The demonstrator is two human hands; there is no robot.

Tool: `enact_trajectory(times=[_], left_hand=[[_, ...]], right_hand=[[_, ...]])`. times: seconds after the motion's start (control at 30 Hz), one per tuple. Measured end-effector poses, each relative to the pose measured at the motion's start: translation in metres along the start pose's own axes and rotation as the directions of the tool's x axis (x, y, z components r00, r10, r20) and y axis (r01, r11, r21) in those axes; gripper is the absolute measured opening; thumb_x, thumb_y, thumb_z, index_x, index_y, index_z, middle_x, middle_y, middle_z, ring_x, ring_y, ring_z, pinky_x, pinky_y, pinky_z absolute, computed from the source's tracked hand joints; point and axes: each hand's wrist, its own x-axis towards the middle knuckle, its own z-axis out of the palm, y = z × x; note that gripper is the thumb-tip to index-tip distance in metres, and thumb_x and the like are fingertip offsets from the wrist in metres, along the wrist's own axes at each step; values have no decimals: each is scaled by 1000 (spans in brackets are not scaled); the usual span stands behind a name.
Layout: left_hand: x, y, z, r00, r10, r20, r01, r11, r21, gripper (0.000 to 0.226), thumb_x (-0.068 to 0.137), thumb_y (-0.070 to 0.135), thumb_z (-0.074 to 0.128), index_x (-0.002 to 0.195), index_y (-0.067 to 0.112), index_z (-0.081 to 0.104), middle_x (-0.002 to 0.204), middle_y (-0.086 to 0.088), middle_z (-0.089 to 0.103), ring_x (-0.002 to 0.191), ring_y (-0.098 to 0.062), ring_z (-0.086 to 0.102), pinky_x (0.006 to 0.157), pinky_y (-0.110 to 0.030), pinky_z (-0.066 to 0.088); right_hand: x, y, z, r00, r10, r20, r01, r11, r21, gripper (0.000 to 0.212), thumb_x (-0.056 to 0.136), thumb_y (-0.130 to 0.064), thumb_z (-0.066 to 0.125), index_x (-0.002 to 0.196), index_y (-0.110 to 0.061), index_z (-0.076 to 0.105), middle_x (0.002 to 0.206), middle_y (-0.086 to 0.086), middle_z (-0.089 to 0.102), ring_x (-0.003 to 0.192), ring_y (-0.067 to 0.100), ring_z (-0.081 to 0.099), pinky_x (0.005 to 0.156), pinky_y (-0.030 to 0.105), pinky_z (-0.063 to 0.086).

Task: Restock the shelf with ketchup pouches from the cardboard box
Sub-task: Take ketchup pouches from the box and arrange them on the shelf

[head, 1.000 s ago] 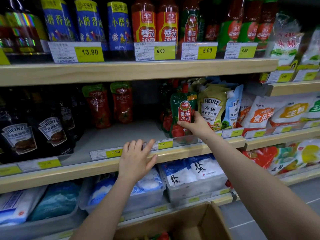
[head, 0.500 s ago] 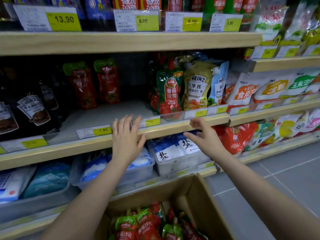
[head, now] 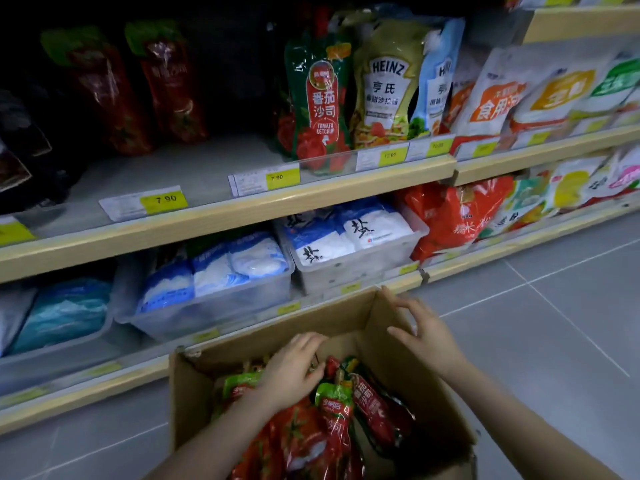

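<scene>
The open cardboard box (head: 188, 393) stands on the floor below the shelves, with several red and green ketchup pouches (head: 334, 420) upright inside. My left hand (head: 291, 370) reaches into the box, its fingers curled over the pouch tops; whether it grips one is hidden. My right hand (head: 424, 336) hovers open over the box's far right corner and holds nothing. On the middle shelf (head: 194, 168) one ketchup pouch (head: 318, 98) stands at the front, next to the Heinz pouches. Two more ketchup pouches (head: 166, 81) lean at the shelf's dark back left.
Heinz salad dressing pouches (head: 388, 84) stand right of the front ketchup pouch. Dark sauce bottles (head: 20, 147) fill the shelf's left end. Clear bins of white and blue salt bags (head: 349, 237) sit on the lower shelf just behind the box. Grey floor tiles (head: 554, 341) lie to the right.
Both hands have come down from the shelf edge to the box. The left hand is now among the pouches, the right at the box's corner. My view has tilted downward.
</scene>
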Motion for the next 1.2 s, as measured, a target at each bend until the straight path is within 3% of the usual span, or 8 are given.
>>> enact_trajectory(times=[0.17,0.27,0.43,0.67,0.87,1.0,1.1,1.2], left_hand=[[10,-17,44,974,-123,193,120,992,24,49,93,38,42,138,20,36,139,1,43,129,-14,38,106,-30,34],[15,-28,62,956,-156,250,154,988,25,50,93,40,42,140,24,32,142,3,41,129,-12,38,106,-28,36],[28,-35,87,939,-174,296,173,985,30,49,94,36,43,140,23,33,142,0,42,129,-15,40,105,-28,36],[51,-39,92,929,-202,311,142,969,204,42,88,44,51,127,28,45,116,3,63,106,-16,58,78,-28,44],[54,-38,86,924,-186,334,130,974,184,31,88,39,55,118,33,49,99,10,66,92,-11,61,69,-26,41],[49,-29,75,903,-201,380,208,978,24,21,91,26,54,110,27,46,79,9,59,70,-11,59,57,-25,44],[46,-19,53,917,-169,362,208,975,-71,14,90,25,55,99,27,44,91,5,64,81,-13,63,69,-32,51],[45,-10,25,941,-146,305,192,973,-126,16,89,30,57,92,30,41,92,5,63,82,-11,61,71,-31,50]], right_hand=[[-15,26,20,982,145,119,-151,988,45,65,86,-23,61,142,-32,28,140,-2,44,125,16,47,105,33,41],[-16,33,32,982,134,134,-136,991,2,74,89,-20,57,145,-38,12,143,-2,44,124,18,50,104,35,41],[-14,40,33,989,92,113,-89,996,-33,77,91,-19,53,139,-48,1,144,-2,43,123,18,51,103,31,40],[-14,44,37,995,65,73,-63,997,-35,77,90,-18,54,136,-51,1,136,5,53,117,22,56,99,33,44],[-12,46,39,992,107,74,-102,993,-60,75,92,-18,53,141,-45,4,135,3,53,118,21,56,97,33,46],[-11,46,37,991,111,80,-109,994,-32,75,91,-19,55,143,-44,8,135,3,53,119,21,55,99,33,45],[-12,42,33,989,111,103,-111,994,0,76,91,-20,55,139,-49,4,136,3,51,122,20,52,101,36,43],[-12,41,31,988,106,111,-108,994,11,75,90,-20,55,143,-43,6,136,3,51,123,19,51,103,37,42]])
